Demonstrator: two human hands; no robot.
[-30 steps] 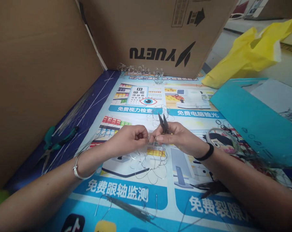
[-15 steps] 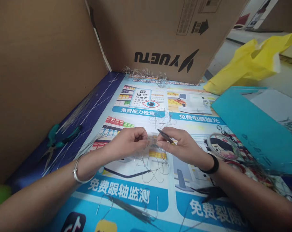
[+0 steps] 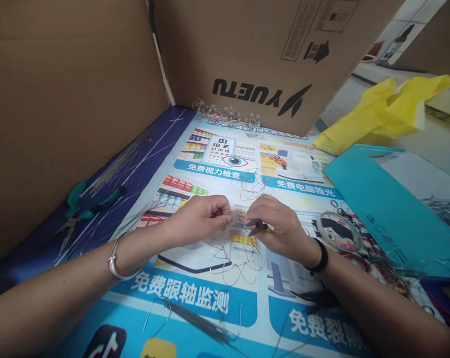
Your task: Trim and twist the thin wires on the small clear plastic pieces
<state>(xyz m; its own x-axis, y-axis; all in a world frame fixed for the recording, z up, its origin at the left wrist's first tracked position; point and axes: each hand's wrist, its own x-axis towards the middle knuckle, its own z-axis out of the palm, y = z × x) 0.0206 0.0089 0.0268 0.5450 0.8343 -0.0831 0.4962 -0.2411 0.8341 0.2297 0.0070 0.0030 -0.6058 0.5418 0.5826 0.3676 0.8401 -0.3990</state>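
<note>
My left hand [image 3: 197, 219] is closed in a pinch on the upper edge of a looped wire piece [image 3: 235, 268], whose thin petal-like loops hang down over the printed sheet. Across from it, my right hand [image 3: 279, 223] is wrapped around small pliers [image 3: 261, 226]. Their dark jaws are parted and point left, close beside the wire. The handles are mostly hidden in the palm. Whether my right fingertips also touch the wire, I cannot tell. Just beyond both hands lies another looped wire piece [image 3: 252, 185].
Teal-handled pliers [image 3: 78, 211] and loose straight wires [image 3: 115, 171] lie at left. A wire bundle [image 3: 198, 320] is near the front. Cardboard walls [image 3: 262, 54] stand behind, with wire pieces [image 3: 228, 113] along their foot. Right are a round tape roll [image 3: 338, 232], a teal box [image 3: 381, 209] and a yellow bag [image 3: 381, 114].
The pliers in my right hand have turned from pointing up-left to pointing left at the wire, and their jaws now show parted. My left hand keeps its pinch.
</note>
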